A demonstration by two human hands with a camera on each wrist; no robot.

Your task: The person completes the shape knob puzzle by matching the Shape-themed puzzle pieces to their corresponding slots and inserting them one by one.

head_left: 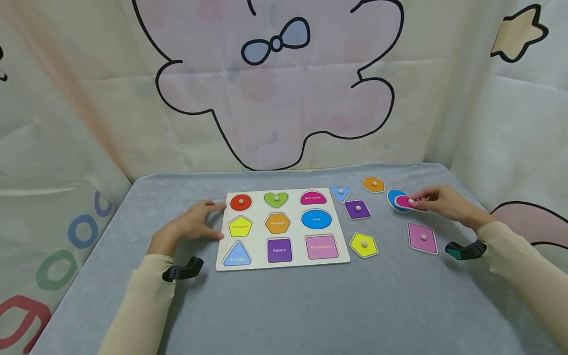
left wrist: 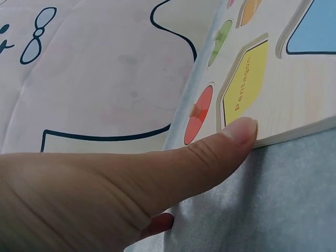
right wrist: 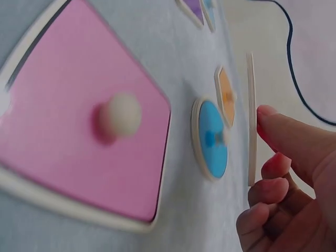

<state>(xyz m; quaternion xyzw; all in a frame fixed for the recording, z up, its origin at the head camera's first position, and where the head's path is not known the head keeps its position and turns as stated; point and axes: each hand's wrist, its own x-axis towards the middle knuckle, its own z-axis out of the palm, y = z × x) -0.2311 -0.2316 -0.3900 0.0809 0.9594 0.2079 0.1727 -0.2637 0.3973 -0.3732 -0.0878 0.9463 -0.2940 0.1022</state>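
Observation:
A white puzzle board (head_left: 259, 217) with colored shapes lies on the table; the red circle (head_left: 235, 202) and green heart (head_left: 270, 201) sit in it with their knobs up. At the board's left edge, my left hand (head_left: 188, 227) touches it with thumb and a finger extended. My right hand (head_left: 452, 204) pinches a magenta half-round piece (head_left: 403, 201) by its knob. In the right wrist view this piece (right wrist: 252, 121) appears edge-on, raised off the cloth. Behind it lies the blue oval piece (head_left: 393, 195), partly covered in the head view.
Right of the board lie a blue triangle (head_left: 340, 191), an orange hexagon (head_left: 370, 186), a purple square (head_left: 355, 213), a yellow pentagon (head_left: 364, 251) and a pink rectangle (head_left: 419, 244), each knobbed. Grey-blue cloth (head_left: 284, 310) covers the table. Printed curtains (head_left: 275, 98) hang behind and beside it.

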